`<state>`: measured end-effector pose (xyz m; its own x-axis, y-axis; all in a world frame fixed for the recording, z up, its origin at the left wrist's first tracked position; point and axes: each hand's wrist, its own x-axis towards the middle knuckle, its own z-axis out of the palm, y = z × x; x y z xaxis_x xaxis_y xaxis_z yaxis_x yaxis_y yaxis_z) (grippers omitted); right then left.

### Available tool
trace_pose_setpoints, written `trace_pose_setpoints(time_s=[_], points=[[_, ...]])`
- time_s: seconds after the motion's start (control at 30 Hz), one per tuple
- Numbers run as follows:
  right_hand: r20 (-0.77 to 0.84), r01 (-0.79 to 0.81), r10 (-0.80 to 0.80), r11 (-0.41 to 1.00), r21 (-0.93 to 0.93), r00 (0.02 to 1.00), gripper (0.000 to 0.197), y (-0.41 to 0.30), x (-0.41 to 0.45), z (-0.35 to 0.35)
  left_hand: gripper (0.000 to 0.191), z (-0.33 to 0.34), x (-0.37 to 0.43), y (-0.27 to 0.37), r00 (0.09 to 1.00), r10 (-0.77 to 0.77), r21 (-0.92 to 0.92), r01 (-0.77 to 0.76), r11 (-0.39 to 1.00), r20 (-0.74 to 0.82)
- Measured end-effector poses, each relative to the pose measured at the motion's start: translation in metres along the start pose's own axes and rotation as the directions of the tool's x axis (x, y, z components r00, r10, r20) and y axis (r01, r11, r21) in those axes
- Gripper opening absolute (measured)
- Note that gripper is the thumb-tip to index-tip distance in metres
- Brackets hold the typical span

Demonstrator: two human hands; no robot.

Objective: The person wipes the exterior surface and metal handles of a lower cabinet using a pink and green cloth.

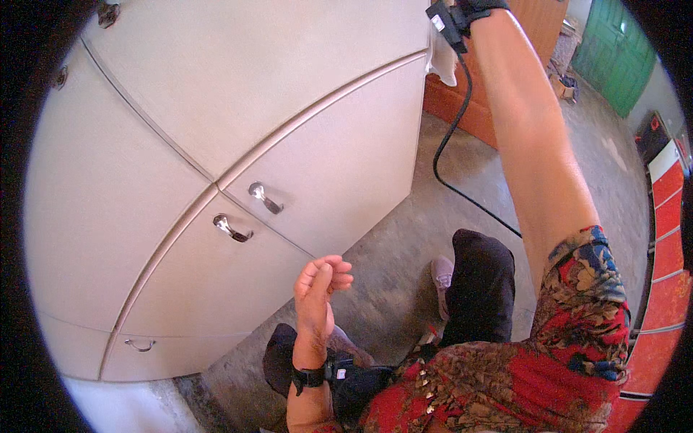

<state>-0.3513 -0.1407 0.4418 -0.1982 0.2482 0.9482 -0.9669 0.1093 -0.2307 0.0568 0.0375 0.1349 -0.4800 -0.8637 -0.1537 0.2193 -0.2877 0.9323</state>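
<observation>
My left hand [322, 284] is held in front of the lower doors of a pale wardrobe cabinet [303, 108], its fingers loosely curled and nothing visible in them. A black strap with a small device [342, 373] is around that wrist. My right arm reaches up along the cabinet's right side; the hand itself lies beyond the top edge of the picture. On its wrist a black sensor box [446, 27] trails a black cable [441, 157]. Two shiny metal handles, one on the right lower door [265, 198] and one on the left lower door [233, 228], are above and left of my left hand.
A drawer with a small handle [140, 345] is at the cabinet's bottom. Brown wooden furniture [460, 111] stands behind its right side. A green door [614, 54] and a cardboard box [564, 88] are farther back. Red panels [668, 233] line the right, over a concrete floor [379, 287].
</observation>
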Motion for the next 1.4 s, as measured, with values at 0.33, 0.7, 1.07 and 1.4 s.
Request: trace_pose_setpoints(time_s=[0.33, 0.7, 1.07, 1.4], points=[[0.149, -0.148, 0.149, 0.989, -0.022, 0.977, 0.059, 0.005, -0.103, -0.018, 0.024, 0.003, -0.009, 0.004, 1.000, -0.014, 0.028, 0.014, 1.000, 0.005], [0.144, 0.128, -0.203, 0.903, 0.410, 0.969, 0.065, -0.191, -0.099, -0.074, 0.025, -0.002, -0.011, 0.003, 0.998, 0.015, 0.037, -0.017, 0.999, 0.053], [-0.057, 0.592, -0.713, 0.530, 0.607, 0.698, 0.045, -0.231, -0.157, -0.119, 0.022, -0.002, -0.005, -0.004, 0.994, 0.037, -0.002, -0.037, 0.999, 0.100], [0.233, 0.604, -0.801, 0.577, 0.550, 0.552, 0.044, -0.138, -0.230, -0.133, 0.023, 0.001, -0.006, -0.001, 0.993, 0.058, 0.048, -0.063, 0.997, 0.108]])
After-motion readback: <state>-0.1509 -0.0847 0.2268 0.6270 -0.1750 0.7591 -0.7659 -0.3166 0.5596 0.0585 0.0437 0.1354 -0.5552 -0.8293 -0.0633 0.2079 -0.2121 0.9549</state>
